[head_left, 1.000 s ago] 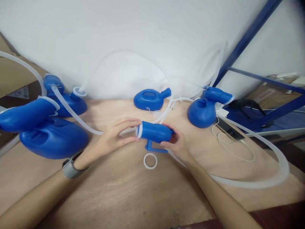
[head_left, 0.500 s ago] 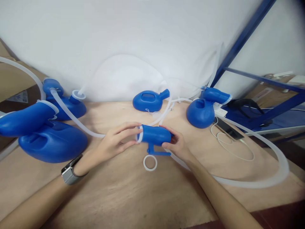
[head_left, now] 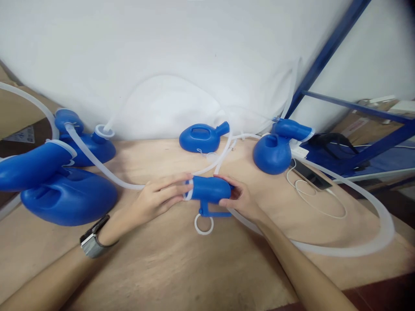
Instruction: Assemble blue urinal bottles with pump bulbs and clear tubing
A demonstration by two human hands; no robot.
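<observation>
A blue plastic urinal funnel (head_left: pixel 210 189) with a bar-shaped handle below lies sideways between my hands above the table. My right hand (head_left: pixel 241 199) grips its rounded right end, thumb below and fingers over the top. My left hand (head_left: pixel 165 194) has its fingers closed around the white ring (head_left: pixel 189 188) on the funnel's open left rim. A loose white ring (head_left: pixel 204 232) rests on the table under the handle, which partly covers it. Behind the funnel stands a blue bottle (head_left: pixel 200 141) with a built-in grip and a tilted neck.
Several blue bottles stand at left, including a large one (head_left: pixel 73 198) near my left wrist. Another blue bottle (head_left: pixel 272 154) is at right, beside a phone (head_left: pixel 308 173) with a cable. Translucent hoses (head_left: pixel 350 249) loop across the wooden table (head_left: pixel 168 276). A blue metal frame (head_left: pixel 324 62) rises at right.
The funnel and both hands have dropped slightly toward me, so its handle now overlaps the loose white ring. My left fingers reach a little further over the rim. The camera view has shifted slightly.
</observation>
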